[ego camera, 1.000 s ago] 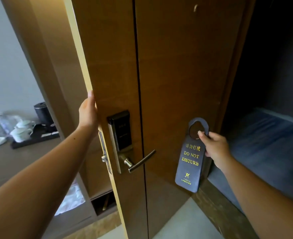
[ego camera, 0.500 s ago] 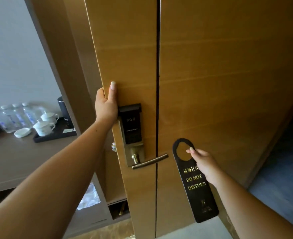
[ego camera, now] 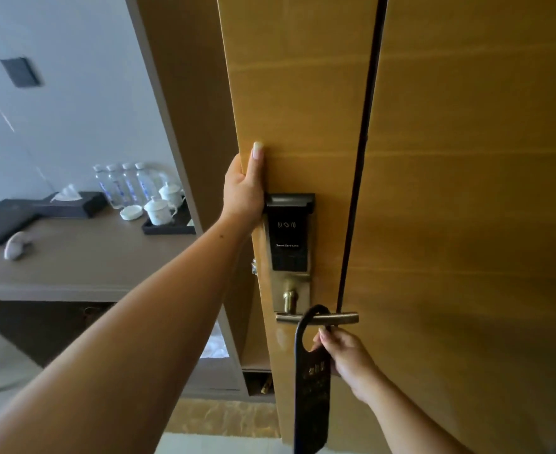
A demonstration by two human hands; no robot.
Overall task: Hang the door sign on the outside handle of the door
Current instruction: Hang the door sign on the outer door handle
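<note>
The door sign (ego camera: 312, 388) is being pinched by the right hand (ego camera: 348, 358), just below its loop, thumb and fingers closed on the dark card near its right edge. The loop is being carried over the free end of the outside handle (ego camera: 317, 318): the top arc of the loop is showing above the lever and the lever is crossing in front of the hole, so the sign appears to be threaded on, though whether its weight is being borne by the lever yet cannot be told. The sign's long axis is running nearly straight down from the lever toward the floor, seen almost edge-on, while the lever's long axis is lying level, its free end pointing right. The right hand is by far the nearer, being held directly under the lever.

The left hand (ego camera: 243, 188) is being kept wrapped round the door's (ego camera: 466, 191) left edge, above the card lock (ego camera: 288, 234), holding the leaf steady; the two hands are well apart.

Farther left, inside the room, a counter (ego camera: 83, 257) is being seen carrying water bottles (ego camera: 122, 183), white cups (ego camera: 163, 204) on a dark tray, and a tissue box (ego camera: 70, 203), against a pale wall.
</note>
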